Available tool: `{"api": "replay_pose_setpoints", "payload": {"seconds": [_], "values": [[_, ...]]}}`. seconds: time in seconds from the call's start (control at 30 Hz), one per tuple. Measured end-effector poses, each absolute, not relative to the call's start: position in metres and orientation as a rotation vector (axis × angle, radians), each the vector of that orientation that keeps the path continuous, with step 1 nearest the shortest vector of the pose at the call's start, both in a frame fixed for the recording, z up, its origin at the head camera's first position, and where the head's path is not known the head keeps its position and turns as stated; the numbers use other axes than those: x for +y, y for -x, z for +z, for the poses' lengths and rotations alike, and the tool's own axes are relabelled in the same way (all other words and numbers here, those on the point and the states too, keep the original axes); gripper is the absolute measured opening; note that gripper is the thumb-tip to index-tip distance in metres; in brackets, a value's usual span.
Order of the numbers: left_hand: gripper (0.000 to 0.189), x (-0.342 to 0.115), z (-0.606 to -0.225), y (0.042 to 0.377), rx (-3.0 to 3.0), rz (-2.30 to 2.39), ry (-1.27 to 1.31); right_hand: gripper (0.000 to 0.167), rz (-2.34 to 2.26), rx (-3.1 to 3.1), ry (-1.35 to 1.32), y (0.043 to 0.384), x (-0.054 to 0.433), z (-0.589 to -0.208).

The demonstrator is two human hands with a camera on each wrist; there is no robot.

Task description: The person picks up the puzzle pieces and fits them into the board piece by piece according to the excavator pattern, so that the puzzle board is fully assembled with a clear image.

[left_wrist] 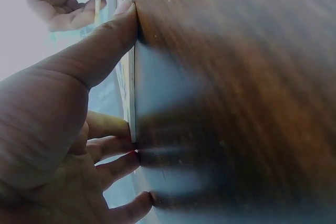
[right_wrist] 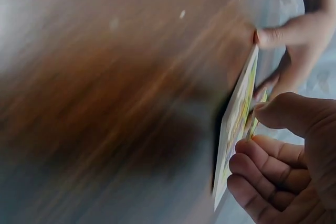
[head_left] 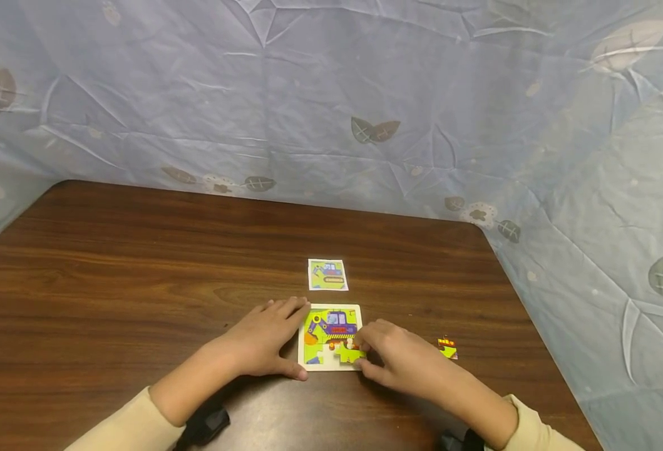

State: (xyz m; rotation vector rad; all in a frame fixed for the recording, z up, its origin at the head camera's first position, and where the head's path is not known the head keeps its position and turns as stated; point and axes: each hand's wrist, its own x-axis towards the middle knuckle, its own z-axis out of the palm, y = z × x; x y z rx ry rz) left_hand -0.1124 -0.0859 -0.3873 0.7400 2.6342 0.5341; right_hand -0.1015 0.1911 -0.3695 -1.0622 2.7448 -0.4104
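A puzzle board point(head_left: 331, 306) with a white border lies on the table, showing a purple excavator on a yellow-green ground. My left hand point(head_left: 266, 341) is spread along its left side, thumb at the near corner and fingertips at the far one; the left wrist view shows them touching the board's edge. Between thumb and fingers, my right hand point(head_left: 401, 358) pinches a green puzzle piece point(head_left: 350, 355) over the board's lower right part. In the right wrist view that puzzle piece point(right_wrist: 253, 125) is tilted close to the board's face. Pale bare backing shows at the lower middle.
A loose puzzle piece point(head_left: 447, 348), yellow-green with red, lies to the right of my right hand. Beyond the board is a small picture card point(head_left: 328, 275) with a similar excavator. A patterned cloth point(head_left: 331, 106) hangs behind and to the right of the brown table point(head_left: 139, 269).
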Motion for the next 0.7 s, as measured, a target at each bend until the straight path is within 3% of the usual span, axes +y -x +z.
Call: {"api": "replay_pose_setpoints", "payload": {"seconds": [0.23,0.7], "values": [[0.112,-0.086,-0.388,0.113,2.639,0.536,-0.746,0.017,-0.346,2.741,1.157,0.102,0.173,-0.374],[0.112,-0.087,-0.387,0.113,2.632,0.558,-0.756,0.013,-0.349,2.727,1.104,0.106,0.16,-0.378]]}}
